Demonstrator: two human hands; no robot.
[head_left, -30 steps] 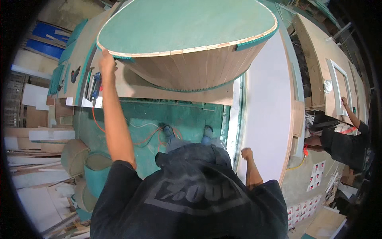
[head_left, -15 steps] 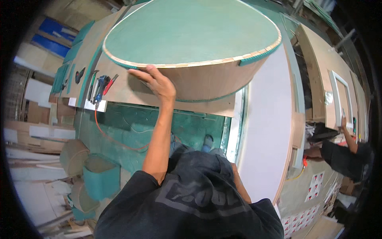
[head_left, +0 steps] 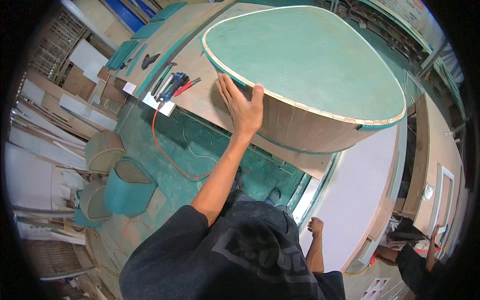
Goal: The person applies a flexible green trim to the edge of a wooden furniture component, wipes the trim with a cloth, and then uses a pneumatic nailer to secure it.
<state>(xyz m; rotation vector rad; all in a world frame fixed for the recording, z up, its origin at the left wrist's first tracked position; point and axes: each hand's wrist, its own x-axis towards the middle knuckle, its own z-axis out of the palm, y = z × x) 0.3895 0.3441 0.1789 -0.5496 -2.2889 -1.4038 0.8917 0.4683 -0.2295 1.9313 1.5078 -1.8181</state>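
A large rounded wooden piece (head_left: 295,117) with a flat green top (head_left: 300,65) lies on the workbench. Pale wooden segments line the rim of its top, with toothed green strips (head_left: 217,65) below the rim on parts of it. My left hand (head_left: 242,110) is open, fingers stretched and resting against the near side just under the rim, thumb up by the edge. Low on the right, my right hand (head_left: 315,226) hangs over a white panel (head_left: 350,195). Its fingers are curled in and I see nothing in them.
Left of the piece, a blue power tool (head_left: 175,86) on an orange hose (head_left: 165,150) lies beside red-handled pliers (head_left: 187,86). Curved green-sided forms (head_left: 127,187) stand on the floor at left. Another person (head_left: 417,265) works at the far right by a white frame (head_left: 443,195).
The view has turned, so the bench and piece sit further right and lower. My left hand has slid slightly left along the rim. My right hand has come into view.
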